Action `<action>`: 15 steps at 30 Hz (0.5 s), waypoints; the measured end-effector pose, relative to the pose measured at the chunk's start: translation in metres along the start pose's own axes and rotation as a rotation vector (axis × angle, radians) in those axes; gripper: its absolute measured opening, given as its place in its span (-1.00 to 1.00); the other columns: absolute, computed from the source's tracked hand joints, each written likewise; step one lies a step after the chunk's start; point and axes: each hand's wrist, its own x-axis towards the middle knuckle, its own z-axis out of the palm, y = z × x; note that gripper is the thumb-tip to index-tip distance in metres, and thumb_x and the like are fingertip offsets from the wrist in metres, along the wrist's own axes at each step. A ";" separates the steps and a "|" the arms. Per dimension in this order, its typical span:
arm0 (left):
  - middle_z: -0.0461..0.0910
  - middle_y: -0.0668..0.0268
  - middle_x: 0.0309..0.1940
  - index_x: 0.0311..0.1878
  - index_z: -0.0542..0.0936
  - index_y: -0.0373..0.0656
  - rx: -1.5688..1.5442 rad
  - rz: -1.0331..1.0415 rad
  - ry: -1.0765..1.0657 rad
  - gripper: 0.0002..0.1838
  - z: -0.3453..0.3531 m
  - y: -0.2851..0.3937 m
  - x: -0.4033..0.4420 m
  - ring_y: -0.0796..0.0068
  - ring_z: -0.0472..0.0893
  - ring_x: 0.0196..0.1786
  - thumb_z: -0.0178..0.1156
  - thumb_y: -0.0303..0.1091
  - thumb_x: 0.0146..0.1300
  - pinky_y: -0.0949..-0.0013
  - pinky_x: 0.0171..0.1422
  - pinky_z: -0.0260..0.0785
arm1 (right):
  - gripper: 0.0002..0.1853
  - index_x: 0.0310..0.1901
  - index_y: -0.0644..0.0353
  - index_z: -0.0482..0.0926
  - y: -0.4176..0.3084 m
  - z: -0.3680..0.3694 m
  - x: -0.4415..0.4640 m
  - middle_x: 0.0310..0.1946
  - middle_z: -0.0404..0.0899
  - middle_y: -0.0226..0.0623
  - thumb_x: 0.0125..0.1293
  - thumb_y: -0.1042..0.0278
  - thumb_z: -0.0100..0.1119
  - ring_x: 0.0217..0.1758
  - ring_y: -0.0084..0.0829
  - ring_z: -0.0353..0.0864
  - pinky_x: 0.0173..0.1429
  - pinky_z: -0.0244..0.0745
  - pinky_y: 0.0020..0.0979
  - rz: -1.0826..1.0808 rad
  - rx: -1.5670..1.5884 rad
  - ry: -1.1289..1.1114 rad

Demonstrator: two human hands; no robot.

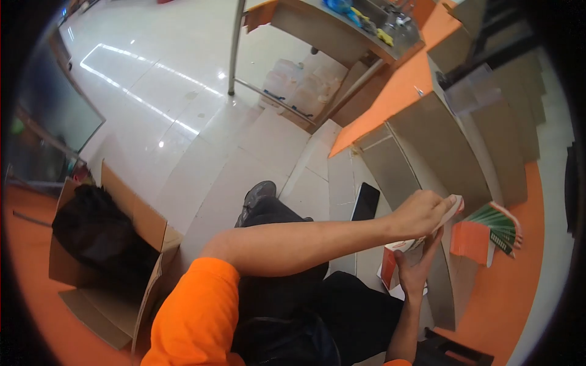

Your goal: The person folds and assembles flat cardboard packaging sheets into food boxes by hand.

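My left hand reaches across to the right, its fingers closed on the upper end of a white and red paper item. Just below it, my right hand holds the lower part of the same item, thumb on one side and fingers on the other. Under the hands is a red and white box, partly hidden. To the right lie an orange-red stack and a fan of green cards or leaflets. A black phone lies left of the hands.
At the left, an open cardboard box holds a black bag. A metal-legged table stands ahead, with plastic containers beneath. Cardboard panels rise at the right. My shoe rests on the tiled floor.
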 end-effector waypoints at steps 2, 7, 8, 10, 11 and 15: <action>0.54 0.11 -0.66 -0.42 0.59 -0.42 0.027 -0.018 -0.072 -0.41 0.006 -0.002 0.002 0.34 0.53 -0.54 -0.09 0.00 0.38 0.23 -0.37 0.36 | 0.24 0.42 0.24 -0.29 -0.005 -0.010 0.000 0.32 0.05 0.10 -0.11 0.11 0.48 0.40 -0.08 0.08 0.41 -0.02 -0.19 0.022 -0.094 0.003; 0.58 -0.06 -0.15 0.06 0.49 -0.30 0.185 0.000 -0.358 -0.47 0.017 -0.015 0.003 0.26 0.58 -0.09 -0.02 0.04 0.34 0.23 0.06 0.38 | -0.08 0.27 0.29 0.07 0.021 -0.046 -0.006 0.19 0.24 -0.05 -0.07 0.25 0.45 0.24 -0.19 0.30 0.31 0.17 -0.26 0.056 0.013 0.168; 0.59 0.00 -0.17 0.10 0.48 -0.23 0.281 0.007 -0.346 -0.48 0.018 -0.030 0.003 0.29 0.59 -0.13 0.00 0.04 0.34 0.25 -0.05 0.43 | -0.07 0.28 0.29 0.06 0.030 -0.056 -0.007 0.18 0.24 -0.05 -0.06 0.26 0.45 0.24 -0.19 0.30 0.31 0.16 -0.26 0.041 -0.009 0.200; 0.60 -0.03 -0.16 0.01 0.51 -0.32 0.330 -0.150 -0.359 -0.50 0.020 -0.033 0.002 0.19 0.61 -0.11 0.03 0.00 0.32 0.25 -0.06 0.43 | -0.05 0.30 0.29 0.04 0.052 -0.094 -0.017 0.18 0.25 -0.04 -0.05 0.26 0.45 0.23 -0.19 0.30 0.32 0.15 -0.26 0.055 -0.103 0.319; 0.60 0.01 -0.18 0.04 0.49 -0.31 0.404 -0.251 -0.385 -0.51 0.023 -0.039 0.006 0.29 0.62 -0.21 0.04 -0.01 0.33 0.31 -0.11 0.44 | -0.04 0.31 0.30 0.02 0.056 -0.118 -0.021 0.17 0.26 -0.03 -0.04 0.26 0.45 0.23 -0.19 0.30 0.32 0.16 -0.26 0.037 -0.121 0.418; 0.60 0.07 -0.27 0.03 0.47 -0.36 0.531 -0.252 -0.444 -0.60 0.035 -0.061 0.012 0.40 0.62 -0.37 0.09 -0.20 0.31 0.40 -0.27 0.45 | 0.02 0.34 0.35 -0.05 0.055 -0.219 -0.020 0.13 0.30 0.01 -0.03 0.19 0.45 0.21 -0.20 0.32 0.28 0.22 -0.23 -0.029 -0.098 0.750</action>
